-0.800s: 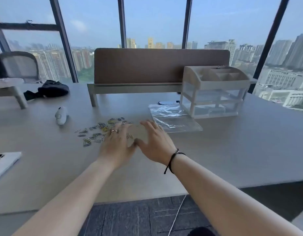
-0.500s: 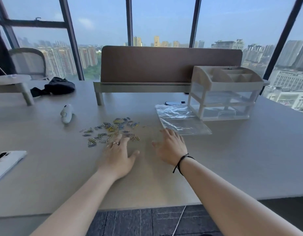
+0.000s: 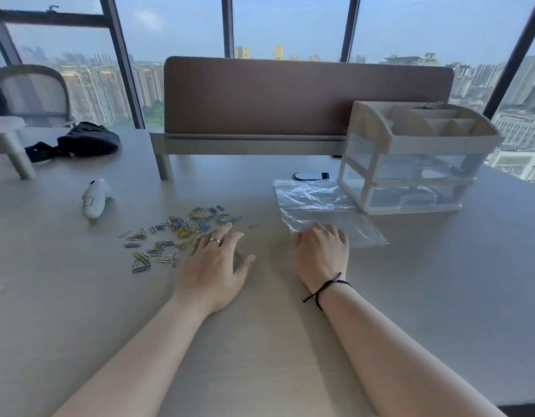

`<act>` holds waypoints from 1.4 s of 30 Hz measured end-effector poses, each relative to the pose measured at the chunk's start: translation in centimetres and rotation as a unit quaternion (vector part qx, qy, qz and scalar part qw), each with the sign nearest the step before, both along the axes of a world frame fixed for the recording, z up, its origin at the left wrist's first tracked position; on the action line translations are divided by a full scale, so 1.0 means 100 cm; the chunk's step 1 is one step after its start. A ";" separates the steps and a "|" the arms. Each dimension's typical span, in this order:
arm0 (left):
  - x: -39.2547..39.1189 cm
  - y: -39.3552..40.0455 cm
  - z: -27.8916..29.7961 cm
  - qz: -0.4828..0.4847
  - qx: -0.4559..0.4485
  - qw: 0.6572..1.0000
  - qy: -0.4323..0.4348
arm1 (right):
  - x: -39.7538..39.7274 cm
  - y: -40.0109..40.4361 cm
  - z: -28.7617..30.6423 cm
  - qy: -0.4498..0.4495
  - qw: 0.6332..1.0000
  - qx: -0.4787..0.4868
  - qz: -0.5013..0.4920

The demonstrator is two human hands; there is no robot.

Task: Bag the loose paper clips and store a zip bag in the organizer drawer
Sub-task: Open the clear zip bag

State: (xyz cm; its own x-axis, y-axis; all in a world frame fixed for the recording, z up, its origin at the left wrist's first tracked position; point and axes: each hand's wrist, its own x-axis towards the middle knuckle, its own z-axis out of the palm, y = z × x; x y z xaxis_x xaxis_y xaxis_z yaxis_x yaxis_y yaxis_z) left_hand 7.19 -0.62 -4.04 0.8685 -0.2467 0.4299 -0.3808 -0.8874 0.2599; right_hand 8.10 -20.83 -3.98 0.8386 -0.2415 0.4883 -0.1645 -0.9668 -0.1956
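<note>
The two hands, close together over the desk a moment ago, are now parting: the right hand (image 3: 322, 251) has slid right and its fingertips (image 3: 328, 228) are reaching the near edge of the clear zip bags (image 3: 323, 210), while the left hand (image 3: 213, 263) is lying flat at the near right edge of the scattered paper clips (image 3: 176, 233). That split suggests the bagging is only beginning, with one hand going for a bag and the other staying with the clips.

The left hand is resting open, palm down, fingers spread, a few clips under or just beside its fingertips; it is gripping nothing. The right hand is loosely curled with fingers pressing on the plastic, not yet pinching it as far as can be seen.

The clips are lying loose on the desk (image 3: 441, 296), left of centre. The bags are lying flat to their right, their far corner touching the front of the clear-drawered desk organizer (image 3: 410, 176), whose drawers appear closed.
</note>
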 end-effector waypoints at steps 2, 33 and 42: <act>-0.002 0.001 0.001 -0.007 -0.005 1.000 -0.017 | 0.001 0.000 -0.002 -0.059 0.997 0.042 0.002; -0.143 0.031 0.063 -0.323 -0.401 0.742 0.429 | -0.200 0.040 0.082 0.131 0.695 0.681 0.189; -0.198 0.053 0.062 -0.324 -0.414 0.707 0.473 | -0.243 0.072 0.069 0.227 0.747 0.567 0.263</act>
State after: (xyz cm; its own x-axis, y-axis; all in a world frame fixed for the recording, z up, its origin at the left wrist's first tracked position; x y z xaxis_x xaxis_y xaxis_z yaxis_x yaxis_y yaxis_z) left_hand -12.64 4.64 2.11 0.6834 -0.7291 -0.0372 0.0537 -0.0007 0.9986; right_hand -16.16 -13.66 2.94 0.9802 0.1366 -0.1432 -0.1183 -0.1758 -0.9773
